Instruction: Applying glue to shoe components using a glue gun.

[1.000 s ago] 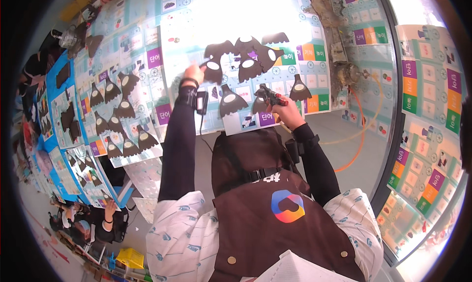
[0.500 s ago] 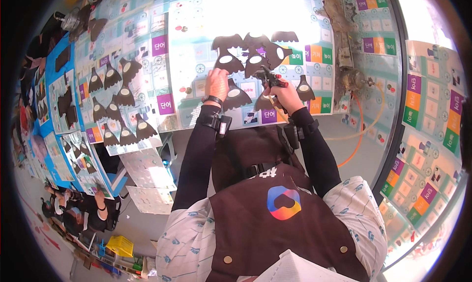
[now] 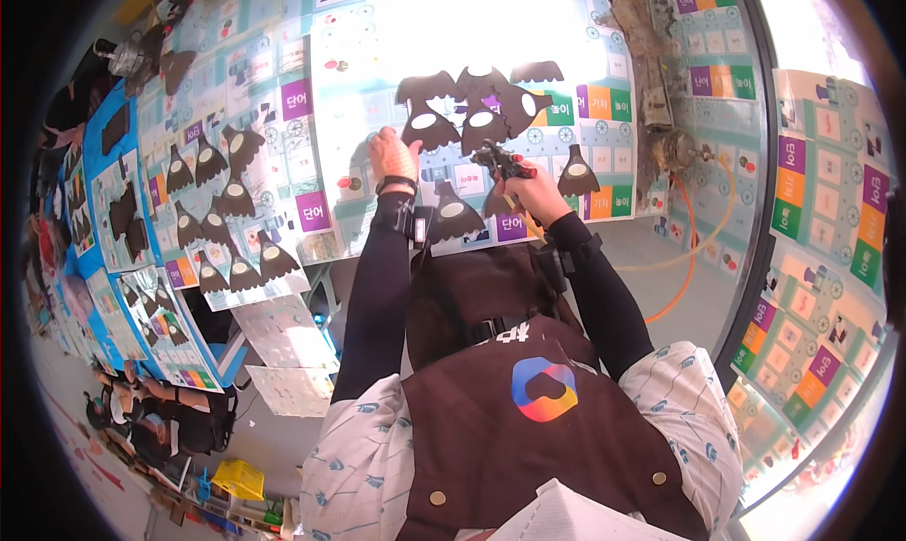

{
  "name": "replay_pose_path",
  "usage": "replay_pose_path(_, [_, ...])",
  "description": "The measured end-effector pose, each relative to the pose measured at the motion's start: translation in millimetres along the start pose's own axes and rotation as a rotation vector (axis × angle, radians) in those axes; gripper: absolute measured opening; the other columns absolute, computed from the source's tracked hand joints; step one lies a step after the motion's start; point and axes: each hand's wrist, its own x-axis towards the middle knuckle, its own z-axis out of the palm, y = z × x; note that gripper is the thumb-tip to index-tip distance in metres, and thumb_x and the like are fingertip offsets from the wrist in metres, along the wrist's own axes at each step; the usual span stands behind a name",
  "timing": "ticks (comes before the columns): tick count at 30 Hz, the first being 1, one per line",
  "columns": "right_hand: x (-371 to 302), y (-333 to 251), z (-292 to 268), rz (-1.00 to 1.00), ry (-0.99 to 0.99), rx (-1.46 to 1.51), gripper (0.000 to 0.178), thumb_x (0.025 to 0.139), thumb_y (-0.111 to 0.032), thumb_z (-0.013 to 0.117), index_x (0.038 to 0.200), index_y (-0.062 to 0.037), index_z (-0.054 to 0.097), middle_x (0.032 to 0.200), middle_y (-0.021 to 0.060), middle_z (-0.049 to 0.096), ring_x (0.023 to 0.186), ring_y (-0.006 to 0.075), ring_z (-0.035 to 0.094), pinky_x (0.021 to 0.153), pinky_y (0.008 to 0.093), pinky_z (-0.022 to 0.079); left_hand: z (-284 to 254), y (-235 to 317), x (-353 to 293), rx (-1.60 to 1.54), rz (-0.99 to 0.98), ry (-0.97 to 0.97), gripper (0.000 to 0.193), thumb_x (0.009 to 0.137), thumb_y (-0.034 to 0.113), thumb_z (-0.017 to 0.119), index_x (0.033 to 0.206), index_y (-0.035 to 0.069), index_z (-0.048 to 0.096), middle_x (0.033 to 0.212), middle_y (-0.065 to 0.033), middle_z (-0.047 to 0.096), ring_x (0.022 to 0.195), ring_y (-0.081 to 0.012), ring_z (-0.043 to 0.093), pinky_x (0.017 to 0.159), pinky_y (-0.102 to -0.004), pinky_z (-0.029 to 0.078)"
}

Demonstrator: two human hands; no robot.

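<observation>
My left hand (image 3: 393, 160) is open over the papered table, its fingers apart and nothing in them. Just right of it lie several dark brown cut pieces with scalloped edges, one with a white oval patch (image 3: 433, 126). My right hand (image 3: 536, 192) is closed round a small black spray gun (image 3: 500, 160), its nozzle toward the pieces. A pale hose runs from below that hand. Another dark piece (image 3: 455, 216) lies at the front edge, left of the gun; one more (image 3: 578, 175) lies to its right. A piece under my right wrist is partly hidden.
More dark pieces (image 3: 236, 197) lie in rows on the sheets at the left. A machine-like metal fitting (image 3: 676, 152) with an orange hose (image 3: 696, 248) stands at the right, beside a glass panel. People sit far left; a yellow crate (image 3: 238, 480) is on the floor.
My left hand has moved left, away from the pieces, and its fingers have spread. The front-left dark piece lies nearer to me. My right hand with the spray gun has moved slightly left and nearer.
</observation>
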Motion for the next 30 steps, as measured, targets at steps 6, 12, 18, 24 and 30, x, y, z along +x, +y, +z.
replay_pose_path(6, [16.3, -10.4, 13.6, -0.063, -0.024, -0.083, 0.026, 0.075, -0.012, 0.058, 0.099, -0.0020, 0.063, 0.071, 0.0066, 0.064, 0.056, 0.0159, 0.060, 0.050, 0.0300, 0.049, 9.8, -11.3, 5.2, -0.051, -0.156, -0.505, 0.035, 0.072, 0.026, 0.081, 0.086, -0.003, 0.067, 0.086, -0.0243, 0.066, 0.086, -0.0392, 0.064, 0.078, -0.0462, 0.050])
replay_pose_path(12, [50.4, -24.7, 38.9, -0.062, -0.072, -0.109, 0.019, 0.083, -0.016, 0.055, 0.095, -0.0027, 0.062, 0.069, 0.0062, 0.064, 0.057, 0.0138, 0.060, 0.049, 0.0299, 0.047, -13.6, -26.4, -15.0, 0.146, 0.037, -0.369, 0.043, 0.074, 0.049, 0.073, 0.067, 0.007, 0.070, 0.073, -0.0153, 0.067, 0.075, -0.0346, 0.064, 0.068, -0.0440, 0.048])
replay_pose_path(18, [89.6, -13.0, 58.6, -0.054, -0.139, -0.240, 0.010, 0.089, -0.013, 0.055, 0.084, -0.0050, 0.060, 0.068, 0.0038, 0.062, 0.059, 0.0115, 0.061, 0.053, 0.0296, 0.052, -20.0, -19.8, -17.7, 0.135, -0.059, -0.383, 0.034, 0.073, 0.045, 0.074, 0.068, 0.012, 0.069, 0.082, -0.0082, 0.066, 0.084, -0.0300, 0.062, 0.077, -0.0450, 0.046])
replay_pose_path(24, [104.2, 5.8, 65.3, -0.590, -0.025, -0.842, 0.007, 0.084, -0.009, 0.057, 0.083, -0.0050, 0.063, 0.080, 0.0093, 0.063, 0.065, 0.0219, 0.062, 0.062, 0.0328, 0.053, -14.1, -23.2, -18.8, 0.155, -0.095, -0.435, 0.032, 0.073, 0.046, 0.074, 0.069, 0.015, 0.068, 0.090, -0.0064, 0.064, 0.099, -0.0280, 0.057, 0.085, -0.0482, 0.041])
replay_pose_path(30, [97.0, -1.3, 57.0, -0.277, 0.004, -0.399, 0.017, 0.080, -0.014, 0.057, 0.090, -0.0026, 0.063, 0.074, 0.0135, 0.062, 0.064, 0.0227, 0.061, 0.061, 0.0373, 0.049, -18.2, -25.6, -19.9, 0.071, -0.059, -0.400, 0.033, 0.073, 0.045, 0.074, 0.069, 0.014, 0.067, 0.088, -0.0065, 0.062, 0.098, -0.0282, 0.057, 0.086, -0.0484, 0.040])
